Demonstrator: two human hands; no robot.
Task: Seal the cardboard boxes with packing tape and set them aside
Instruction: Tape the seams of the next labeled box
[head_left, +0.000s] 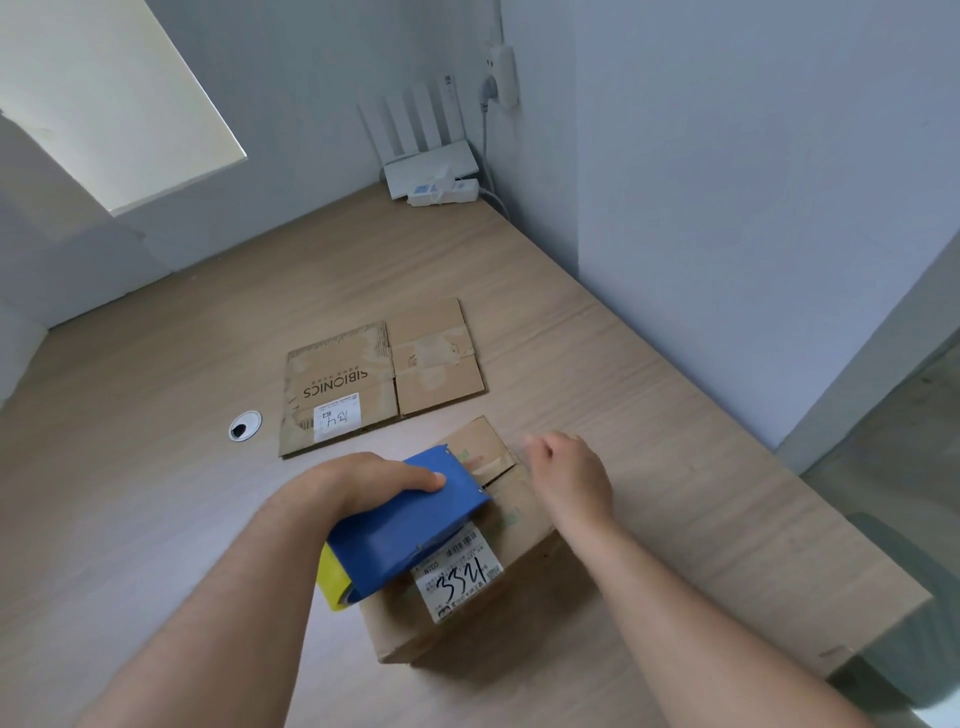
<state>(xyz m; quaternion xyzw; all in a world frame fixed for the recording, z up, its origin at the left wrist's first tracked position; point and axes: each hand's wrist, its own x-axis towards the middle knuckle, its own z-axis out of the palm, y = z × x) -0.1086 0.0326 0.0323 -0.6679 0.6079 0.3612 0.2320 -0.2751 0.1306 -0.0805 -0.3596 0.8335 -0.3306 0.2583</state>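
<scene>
A small cardboard box (524, 540) with a white shipping label stands on the wooden table (156, 467), close to me. My left hand (374, 483) grips a blue tape dispenser (415, 525) with a yellow roll, held on top of the box near the flap seam. Beside it, my right hand (571, 478) rests on the box's far right top with relaxed fingers. A strip of tape runs over the flaps at the dispenser's front edge.
A flattened cardboard box (374, 379) printed SIBIONICS lies farther back on the table. A round cable grommet (245, 426) sits to its left. A white router (431, 166) and a power strip stand in the far corner by the wall. The table's right edge (883, 623) is near.
</scene>
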